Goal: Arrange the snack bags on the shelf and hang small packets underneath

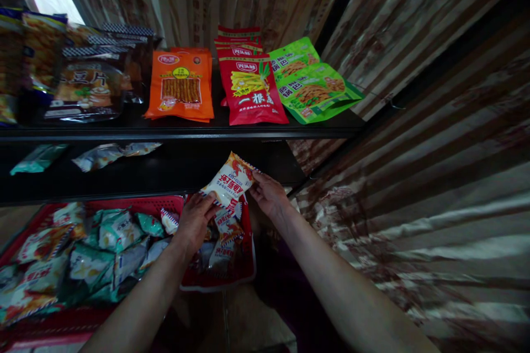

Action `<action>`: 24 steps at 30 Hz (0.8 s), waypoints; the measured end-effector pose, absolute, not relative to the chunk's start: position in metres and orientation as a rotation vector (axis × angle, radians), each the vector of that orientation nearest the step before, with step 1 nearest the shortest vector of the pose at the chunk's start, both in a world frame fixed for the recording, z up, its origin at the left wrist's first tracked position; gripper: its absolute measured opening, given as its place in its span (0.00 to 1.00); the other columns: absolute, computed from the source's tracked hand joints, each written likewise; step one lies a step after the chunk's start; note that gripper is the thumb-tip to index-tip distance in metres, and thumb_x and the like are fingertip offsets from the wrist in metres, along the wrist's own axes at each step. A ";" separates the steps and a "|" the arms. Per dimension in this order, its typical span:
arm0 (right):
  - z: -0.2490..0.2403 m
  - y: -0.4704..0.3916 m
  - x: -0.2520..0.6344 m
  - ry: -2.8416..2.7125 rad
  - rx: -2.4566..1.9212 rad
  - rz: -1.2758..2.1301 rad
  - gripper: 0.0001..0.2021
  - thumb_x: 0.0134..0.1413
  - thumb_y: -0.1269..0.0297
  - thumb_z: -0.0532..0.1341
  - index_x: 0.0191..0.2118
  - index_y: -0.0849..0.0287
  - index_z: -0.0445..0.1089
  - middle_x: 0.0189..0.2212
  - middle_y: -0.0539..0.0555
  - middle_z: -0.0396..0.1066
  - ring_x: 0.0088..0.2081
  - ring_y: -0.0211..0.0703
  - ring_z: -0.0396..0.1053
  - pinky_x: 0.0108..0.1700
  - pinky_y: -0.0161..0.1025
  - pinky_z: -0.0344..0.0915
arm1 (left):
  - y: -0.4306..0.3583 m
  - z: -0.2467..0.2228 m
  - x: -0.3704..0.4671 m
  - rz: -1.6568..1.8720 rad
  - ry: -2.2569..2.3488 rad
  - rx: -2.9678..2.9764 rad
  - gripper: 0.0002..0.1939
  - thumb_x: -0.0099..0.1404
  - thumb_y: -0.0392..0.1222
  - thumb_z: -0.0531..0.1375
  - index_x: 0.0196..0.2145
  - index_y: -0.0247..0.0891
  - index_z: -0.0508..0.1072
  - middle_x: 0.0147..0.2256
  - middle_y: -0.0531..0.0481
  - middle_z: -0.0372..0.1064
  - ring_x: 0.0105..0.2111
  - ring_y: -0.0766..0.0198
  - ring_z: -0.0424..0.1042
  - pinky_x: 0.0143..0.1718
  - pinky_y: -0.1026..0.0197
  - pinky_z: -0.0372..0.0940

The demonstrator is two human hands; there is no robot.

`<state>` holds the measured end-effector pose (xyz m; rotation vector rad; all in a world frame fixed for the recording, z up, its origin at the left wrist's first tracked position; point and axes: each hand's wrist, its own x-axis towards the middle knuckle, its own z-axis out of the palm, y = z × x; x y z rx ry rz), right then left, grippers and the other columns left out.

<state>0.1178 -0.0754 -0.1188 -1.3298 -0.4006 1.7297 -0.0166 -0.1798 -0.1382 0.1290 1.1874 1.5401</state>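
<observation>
Both of my hands hold one white and orange snack bag between them, in front of the lower shelf. My left hand grips its lower left corner. At the right end, my right hand pinches the edge with its fingers curled. Beneath the bag stands a small red basket with several similar snack bags in it. To its left, a larger red basket holds many white, orange and teal snack bags; my left forearm covers part of it.
On the upper black shelf lie orange packets, red packets, green packets and dark packets. A teal bag and a white bag rest on the lower shelf. A striped curtain hangs at right.
</observation>
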 end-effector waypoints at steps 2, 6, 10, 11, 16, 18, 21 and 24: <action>-0.121 -0.078 0.116 -0.346 -1.324 1.753 0.10 0.48 0.76 0.63 0.22 0.57 0.66 0.21 0.46 0.70 0.28 0.33 0.68 0.34 0.32 0.67 | -0.180 -0.137 -0.016 1.504 1.180 0.098 0.14 0.50 0.39 0.69 0.33 0.34 0.71 0.35 0.48 0.74 0.35 0.64 0.74 0.42 0.57 0.70; -0.130 -0.083 0.113 -0.334 -1.317 1.764 0.10 0.48 0.76 0.62 0.22 0.56 0.67 0.23 0.46 0.71 0.30 0.34 0.69 0.37 0.34 0.68 | -0.181 -0.136 -0.013 1.448 1.181 0.054 0.09 0.53 0.36 0.67 0.32 0.33 0.71 0.32 0.48 0.74 0.32 0.63 0.74 0.43 0.53 0.71; -0.136 -0.087 0.113 -0.369 -1.317 1.786 0.10 0.46 0.76 0.64 0.22 0.56 0.66 0.23 0.46 0.71 0.29 0.34 0.69 0.36 0.33 0.69 | -0.180 -0.139 -0.013 1.559 1.198 0.011 0.05 0.52 0.30 0.64 0.26 0.33 0.70 0.29 0.51 0.73 0.29 0.66 0.73 0.44 0.52 0.71; -0.136 -0.088 0.114 -0.379 -1.323 1.796 0.10 0.45 0.76 0.64 0.22 0.56 0.66 0.23 0.46 0.71 0.29 0.34 0.69 0.35 0.33 0.69 | -0.180 -0.140 -0.015 1.593 1.207 0.019 0.05 0.52 0.30 0.64 0.25 0.33 0.70 0.28 0.52 0.72 0.29 0.67 0.73 0.44 0.53 0.71; -0.139 -0.101 0.123 -0.477 -1.351 1.841 0.10 0.36 0.77 0.69 0.23 0.57 0.69 0.23 0.47 0.73 0.27 0.34 0.70 0.31 0.30 0.69 | -0.177 -0.143 -0.030 1.680 1.323 0.049 0.08 0.47 0.33 0.67 0.22 0.35 0.69 0.23 0.56 0.70 0.26 0.70 0.70 0.39 0.60 0.71; -0.141 -0.109 0.125 -0.500 -1.380 1.886 0.10 0.34 0.77 0.70 0.23 0.58 0.70 0.23 0.47 0.73 0.26 0.33 0.70 0.30 0.29 0.68 | -0.176 -0.143 -0.038 1.711 1.372 0.049 0.10 0.44 0.35 0.69 0.23 0.36 0.70 0.22 0.57 0.69 0.24 0.71 0.69 0.34 0.64 0.70; -0.143 -0.125 0.124 -0.531 -1.448 1.961 0.09 0.35 0.76 0.70 0.23 0.60 0.70 0.21 0.48 0.72 0.25 0.31 0.69 0.29 0.28 0.67 | -0.173 -0.142 -0.049 1.752 1.427 0.055 0.14 0.42 0.39 0.70 0.25 0.35 0.71 0.22 0.57 0.69 0.22 0.72 0.68 0.29 0.67 0.66; -0.143 -0.140 0.119 -0.593 -1.470 2.061 0.08 0.35 0.76 0.71 0.24 0.61 0.72 0.21 0.48 0.72 0.24 0.31 0.68 0.28 0.29 0.65 | -0.170 -0.140 -0.060 1.742 1.467 0.089 0.16 0.41 0.42 0.70 0.27 0.35 0.72 0.22 0.55 0.70 0.21 0.72 0.66 0.24 0.68 0.62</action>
